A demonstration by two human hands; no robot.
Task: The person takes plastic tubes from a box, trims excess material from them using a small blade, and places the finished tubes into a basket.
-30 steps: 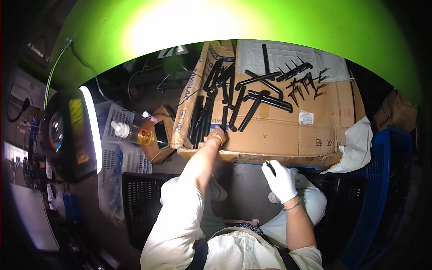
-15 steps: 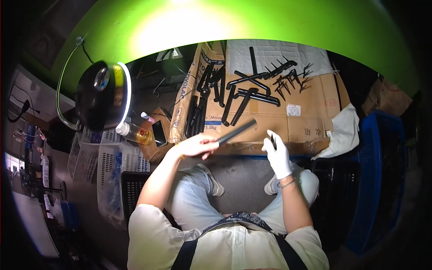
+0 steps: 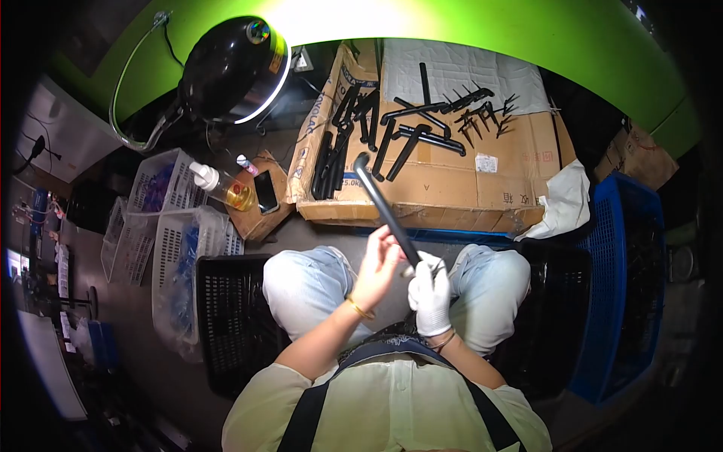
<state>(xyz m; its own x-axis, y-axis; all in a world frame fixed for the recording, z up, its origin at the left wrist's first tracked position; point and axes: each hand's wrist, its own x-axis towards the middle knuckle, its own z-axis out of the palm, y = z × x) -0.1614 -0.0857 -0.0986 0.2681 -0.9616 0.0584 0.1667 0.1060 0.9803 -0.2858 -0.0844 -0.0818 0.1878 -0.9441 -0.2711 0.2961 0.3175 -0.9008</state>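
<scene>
A long black tube with a bent upper end [image 3: 380, 200] slants between my two hands, above my lap. My left hand [image 3: 379, 265], bare with a yellow bracelet, has its fingers closed on the tube's lower part. In a white glove, my right hand [image 3: 429, 292] is closed round its lower end; a small dark item shows by the glove, too small to name. Past them, a flattened cardboard box [image 3: 452, 184] bears several black tubes [image 3: 399, 143] and several thin branched dark pieces [image 3: 486, 117]. More black tubes [image 3: 329, 167] lie bunched at its left side.
A black lamp with a lit ring [image 3: 230, 71] hangs at the upper left. Below it are a pump bottle [image 3: 222, 187] and a phone [image 3: 266, 191]. Plastic baskets [image 3: 177, 256] stand left, a black crate [image 3: 226, 324] beside my leg, and a blue crate [image 3: 614, 301] right.
My left hand took a black tube from the box and brought it back over my lap. My right hand moved inward and now grips its lower end. The view has shifted.
</scene>
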